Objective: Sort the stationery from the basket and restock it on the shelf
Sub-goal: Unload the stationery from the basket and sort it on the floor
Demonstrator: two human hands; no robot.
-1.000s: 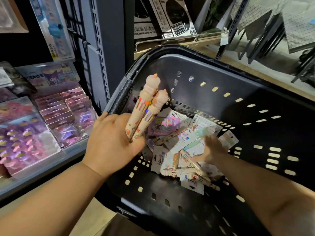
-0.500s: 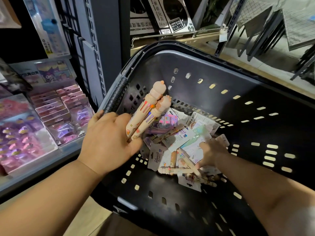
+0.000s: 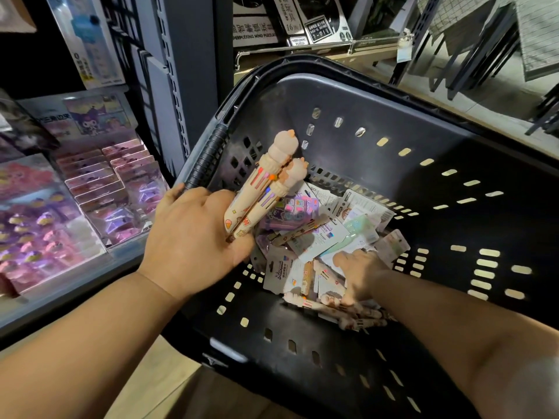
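Fingers (image 3: pixel 348 294) of the right hand (image 3: pixel 361 270) poke down into loose pens (image 3: pixel 335 311) and cards (image 3: pixel 317 241) in the basket (image 3: pixel 408 116); I cannot tell if they have one. Left hand (image 3: pixel 190 237) grips two pens (image 3: pixel 263 189) by their thin ends, fat tops up. They could slip and fall back in, as the hold is low. Cards might snag and come up too. Beyond, at the left, waits the shelf (image 3: pixel 60 303)

"What's in the basket (image 3: pixel 423 122)?"
"Carded packets (image 3: pixel 320 240) heaped at its bottom against a slotted wall, with loose pens (image 3: pixel 348 313) along the pile's near edge."
"And the shelf (image 3: pixel 60 300)?"
"Rows of pink and purple packs (image 3: pixel 99 182), back from its front edge."
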